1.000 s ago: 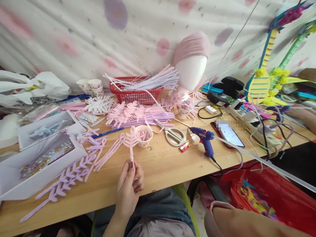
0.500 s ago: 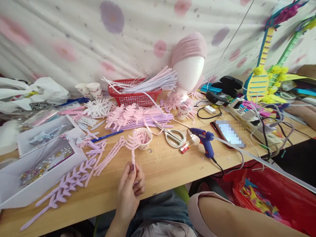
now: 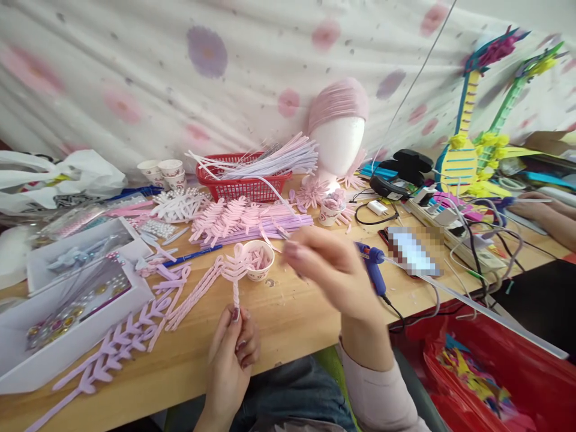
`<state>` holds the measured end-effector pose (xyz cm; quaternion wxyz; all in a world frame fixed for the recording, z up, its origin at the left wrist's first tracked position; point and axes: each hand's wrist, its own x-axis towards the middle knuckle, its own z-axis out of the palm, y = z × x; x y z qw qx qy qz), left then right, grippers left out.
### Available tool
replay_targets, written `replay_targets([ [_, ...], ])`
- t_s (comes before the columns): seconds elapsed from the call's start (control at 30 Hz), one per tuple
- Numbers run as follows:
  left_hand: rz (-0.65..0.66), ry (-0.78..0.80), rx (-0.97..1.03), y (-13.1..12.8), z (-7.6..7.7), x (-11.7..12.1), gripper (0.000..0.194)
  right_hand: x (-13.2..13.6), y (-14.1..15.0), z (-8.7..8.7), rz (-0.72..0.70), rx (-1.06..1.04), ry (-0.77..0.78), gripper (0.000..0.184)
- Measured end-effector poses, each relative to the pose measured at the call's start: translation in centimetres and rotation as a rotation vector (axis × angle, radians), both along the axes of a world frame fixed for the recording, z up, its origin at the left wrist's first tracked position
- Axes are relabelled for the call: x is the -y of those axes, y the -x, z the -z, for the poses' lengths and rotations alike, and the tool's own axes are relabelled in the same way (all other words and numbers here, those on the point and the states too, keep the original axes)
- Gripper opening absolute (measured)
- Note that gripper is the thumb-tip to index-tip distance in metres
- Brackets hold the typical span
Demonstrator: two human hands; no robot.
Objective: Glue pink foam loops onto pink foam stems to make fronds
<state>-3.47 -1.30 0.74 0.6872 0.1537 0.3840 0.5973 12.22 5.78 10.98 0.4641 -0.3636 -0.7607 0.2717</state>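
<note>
My left hand [image 3: 231, 345] is closed, its thumb and fingers pinching the twisted stem of a pink pipe cleaner leaf sprig [image 3: 236, 270], held upright above the table's front. My right hand [image 3: 330, 267] is raised over the table where the scissors lay, covering them. Its fingers point left and are smeared by motion, so their grip does not show clearly. Just behind the sprig is a paper cup [image 3: 261, 273] of short pink pieces. Left of the sprig lie twisted pink pipe cleaner stems [image 3: 195, 294] and purple leaf sprigs [image 3: 121, 342].
A red basket [image 3: 245, 189] of pipe cleaners and a white mannequin head [image 3: 337, 141] stand at the back. White boxes [image 3: 78, 339] hold beads on the left. On the right are a blue glue gun [image 3: 375, 273], a phone [image 3: 411, 252], a power strip [image 3: 454, 234] and another person's hand [image 3: 535, 207].
My right hand has come up from the lower right to over the scissors. My left hand still holds the pink sprig and has barely moved. The view has shifted slightly.
</note>
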Motion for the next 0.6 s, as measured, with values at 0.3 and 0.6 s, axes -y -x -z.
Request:
replay_targets([
  [0.3, -0.022, -0.018, -0.011, 0.1, 1.2, -0.2, 0.038, -6.2, 4.3, 0.9, 0.045, 1.056, -0.073, 0.020],
  [0.6, -0.035, -0.028, 0.001, 0.0, -0.2, 0.1, 0.028, -6.1, 5.6, 0.2, 0.001, 1.146, -0.019, 0.025],
])
